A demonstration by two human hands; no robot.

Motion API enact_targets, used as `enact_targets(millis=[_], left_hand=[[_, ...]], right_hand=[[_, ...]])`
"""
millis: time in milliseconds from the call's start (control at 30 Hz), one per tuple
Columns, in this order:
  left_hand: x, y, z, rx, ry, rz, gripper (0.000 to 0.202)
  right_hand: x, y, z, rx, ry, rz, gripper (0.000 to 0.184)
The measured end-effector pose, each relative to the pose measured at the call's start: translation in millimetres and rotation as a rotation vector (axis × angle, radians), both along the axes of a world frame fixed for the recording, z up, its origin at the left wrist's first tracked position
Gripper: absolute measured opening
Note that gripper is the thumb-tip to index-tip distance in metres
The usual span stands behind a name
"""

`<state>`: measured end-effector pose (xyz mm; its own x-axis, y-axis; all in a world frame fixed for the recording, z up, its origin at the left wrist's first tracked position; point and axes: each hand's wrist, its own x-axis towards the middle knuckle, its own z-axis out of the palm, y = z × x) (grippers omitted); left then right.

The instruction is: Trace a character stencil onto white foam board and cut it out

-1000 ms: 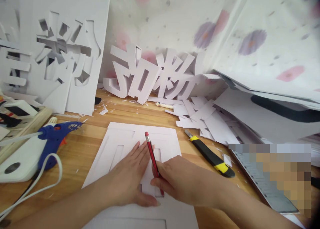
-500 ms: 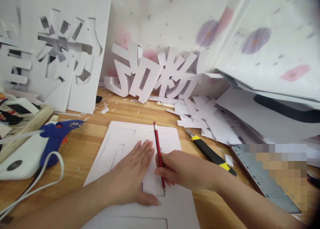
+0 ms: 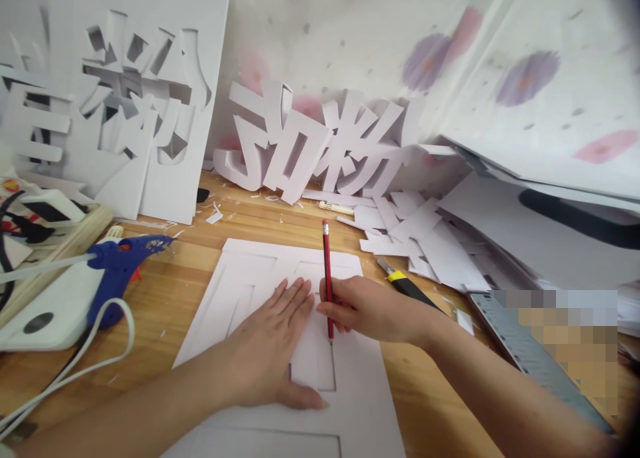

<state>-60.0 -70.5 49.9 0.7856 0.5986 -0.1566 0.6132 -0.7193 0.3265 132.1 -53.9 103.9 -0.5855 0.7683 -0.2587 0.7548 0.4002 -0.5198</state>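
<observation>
A white foam board (image 3: 373, 405) with cut-out shapes in it lies on the wooden table. My left hand (image 3: 273, 341) rests flat on the board, fingers stretched and thumb out to the side. Between the fingers of my right hand (image 3: 353, 305) is a red and black pencil (image 3: 327, 265), held nearly upright. Its tip touches the board at the edge of a cut-out, just right of my left hand. A yellow and black utility knife (image 3: 410, 288) lies beyond my right forearm, which partly covers it.
A blue glue gun (image 3: 117, 271) with a white cord lies at left. White cut-out characters (image 3: 300, 145) stand along the back, beside upright stencil boards (image 3: 210, 65). Paper scraps (image 3: 420, 228) pile up at right, near a metal ruler (image 3: 530, 358) that is partly blurred out.
My right hand has slid the pencil away from me along the cut-out's edge, and the pencil stands more upright. My left hand stays flat on the board. The view has shifted slightly.
</observation>
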Motion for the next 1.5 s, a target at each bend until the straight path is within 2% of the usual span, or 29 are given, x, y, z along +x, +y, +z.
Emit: enact_targets(millis=[200,400,533,833,900,967,1100,1167,1333,1500], left_hand=[[1,0,0.8,0.001,0.011,0.0,0.113],[0,-1,4.6,-0.027,0.032,0.011,0.116],[0,-1,6.5,-0.041,0.042,0.007,0.114],[2,-1,8.7,-0.041,-0.011,0.031,0.113],[2,-1,8.6,-0.046,-0.006,0.03,0.114],[1,-1,7.8,-0.05,0.008,0.017,0.115],[0,-2,6.4,-0.068,0.025,0.015,0.114],[-1,-2,6.4,-0.073,0.023,0.023,0.114],[-1,-2,7.4,-0.083,0.015,0.034,0.115],[0,-1,6.3,-0.092,0.005,0.054,0.114]], right_hand=[[-2,1,1.6,0.11,-0.035,-0.004,0.023],[-6,4,1.5,0.273,-0.18,-0.027,0.028],[-5,10,-1.7,0.354,-0.21,-0.06,0.022],[-13,3,-10.1,0.612,-0.257,0.118,0.017],[-10,2,-12.6,0.612,-0.2,0.101,0.02],[-3,1,-16.4,0.582,-0.08,0.027,0.023],[12,-2,-30.3,0.505,0.303,-0.262,0.028],[16,-6,-39.4,0.47,0.458,-0.364,0.028],[16,-12,-56.8,0.384,0.565,-0.373,0.019],[15,-14,-59.1,0.362,0.58,-0.362,0.014]])
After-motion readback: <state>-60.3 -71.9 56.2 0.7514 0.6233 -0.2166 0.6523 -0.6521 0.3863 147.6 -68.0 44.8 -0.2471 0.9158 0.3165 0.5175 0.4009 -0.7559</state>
